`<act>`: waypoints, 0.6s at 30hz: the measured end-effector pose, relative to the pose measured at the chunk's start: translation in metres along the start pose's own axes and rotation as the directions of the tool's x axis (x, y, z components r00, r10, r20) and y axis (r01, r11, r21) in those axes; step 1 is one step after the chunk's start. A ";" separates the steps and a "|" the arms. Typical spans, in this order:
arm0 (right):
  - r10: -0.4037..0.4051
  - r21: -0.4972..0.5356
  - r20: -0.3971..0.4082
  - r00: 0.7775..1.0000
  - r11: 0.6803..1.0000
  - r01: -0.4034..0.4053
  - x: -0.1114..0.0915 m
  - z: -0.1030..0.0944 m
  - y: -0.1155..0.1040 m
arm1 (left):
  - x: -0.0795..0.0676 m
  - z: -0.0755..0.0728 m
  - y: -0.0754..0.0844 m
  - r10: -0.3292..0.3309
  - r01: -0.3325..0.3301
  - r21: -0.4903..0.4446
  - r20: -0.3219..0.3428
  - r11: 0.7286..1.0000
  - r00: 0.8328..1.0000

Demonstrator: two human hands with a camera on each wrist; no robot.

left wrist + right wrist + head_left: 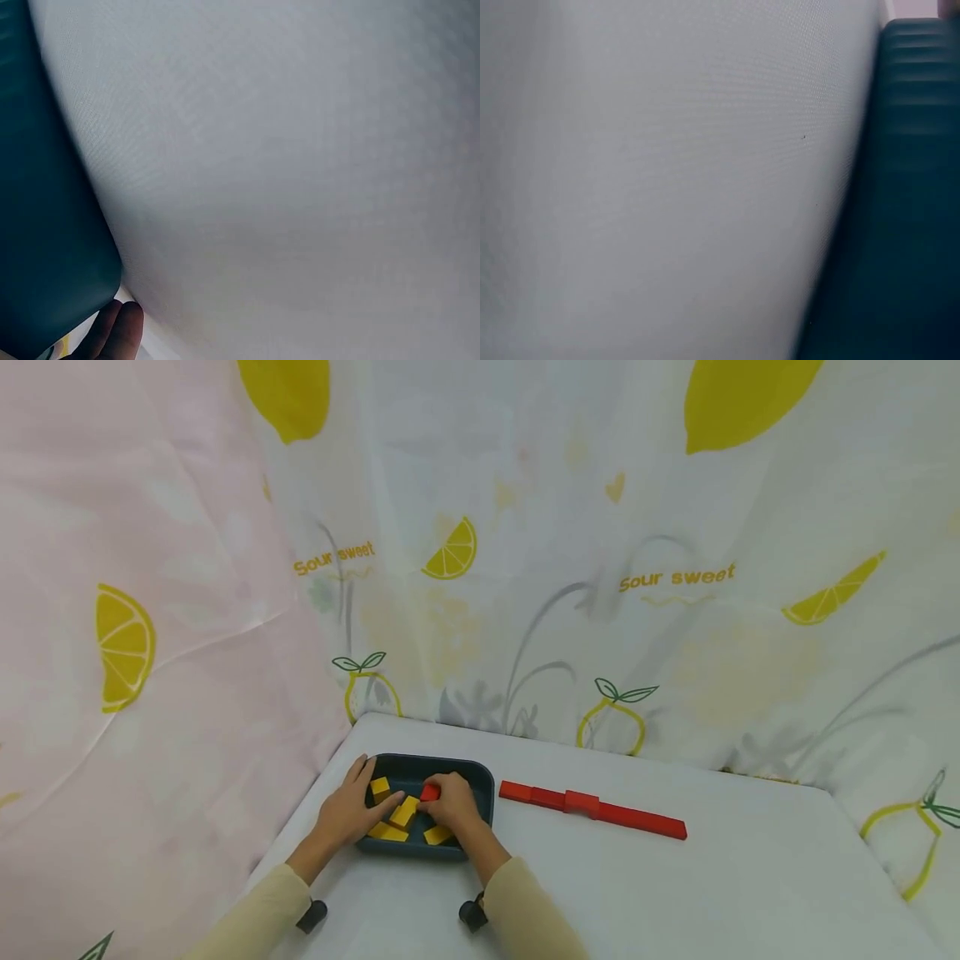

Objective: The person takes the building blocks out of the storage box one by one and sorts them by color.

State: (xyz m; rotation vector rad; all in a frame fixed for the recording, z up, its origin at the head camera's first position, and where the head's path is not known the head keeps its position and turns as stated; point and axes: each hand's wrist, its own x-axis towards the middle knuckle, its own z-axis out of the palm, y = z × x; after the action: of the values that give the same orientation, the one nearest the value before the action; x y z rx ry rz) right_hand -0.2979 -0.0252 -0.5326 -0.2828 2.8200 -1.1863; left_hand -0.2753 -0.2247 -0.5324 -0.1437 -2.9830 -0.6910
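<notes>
A dark teal tray (420, 852) holds several yellow blocks (405, 812) and a red block (430, 792). Over the tray's right half, my right hand (453, 802) pinches the red block between thumb and fingers. My left hand (347, 810) rests at the tray's left side with fingers straight, its thumb reaching inward beside a yellow block. In the left wrist view, two left fingertips (124, 330) lie against the outer wall of the tray (52, 225). The right wrist view has mostly the tray's ribbed outer wall (915, 150); the red block is out of sight there.
Right of the tray, several red blocks (641, 820) stand end to end in a slanting row on the white table (675, 893). A lemon-print cloth (540, 635) hangs behind the table, and a pinkish cloth (187, 760) hangs along its left side.
</notes>
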 end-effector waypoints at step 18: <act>0.026 0.042 0.008 1.000 0.999 -0.026 0.000 0.002 0.000 | -0.003 -0.001 -0.001 -0.013 0.013 -0.013 0.007 1.000 1.000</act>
State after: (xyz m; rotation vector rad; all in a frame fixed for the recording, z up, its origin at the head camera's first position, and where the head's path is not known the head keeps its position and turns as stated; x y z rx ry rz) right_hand -0.2972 -0.0270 -0.5338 -0.2469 2.7793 -1.2350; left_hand -0.2718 -0.2258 -0.5320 -0.1276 -2.9889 -0.7123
